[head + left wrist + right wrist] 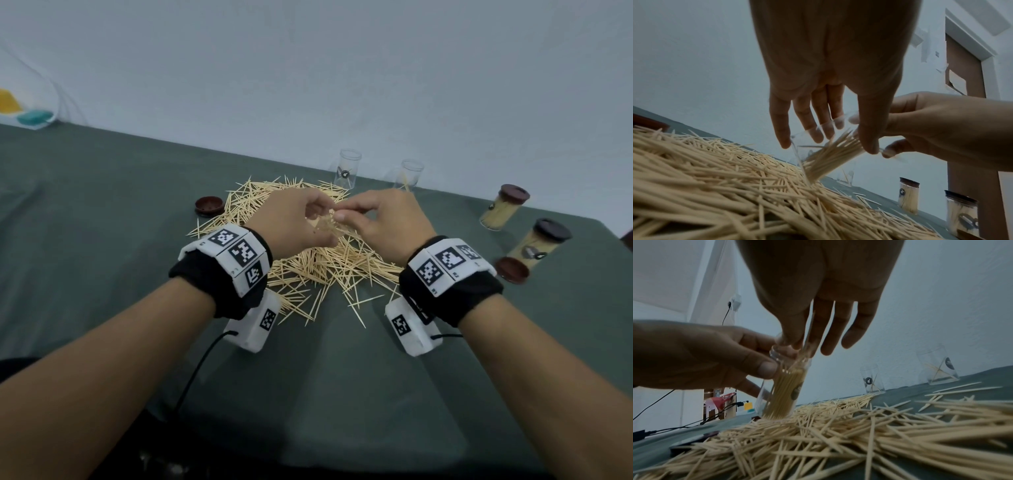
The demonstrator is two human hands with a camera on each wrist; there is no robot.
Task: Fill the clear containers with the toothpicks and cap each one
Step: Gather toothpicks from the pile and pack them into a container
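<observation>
Plain pale wall behind, and a bench (102,212) under a grey-green cloth with a big loose heap of toothpicks (308,267) spread over the middle.

Both hands meet right above that heap. The left hand (294,219) has its fingers (764,368) curled round a clear container (783,389), thumb clamped near the open mouth. It's tipped a bit, base down on the pile, probably so the sticks slide in lengthwise and stack neatly. The right hand (380,216) is at the mouth, its fingers (797,337) pinching or guiding the tops of the bundle inside; can't tell if it really grips them.

Just past the fingertips, two more clear containers (349,168) stand near the wall, nearly empty. Off to the right of the right hand, two capped containers (503,212) already look full. Loose brown caps (209,205) wait either side of the pile, handy for closing up, I'd guess.
</observation>
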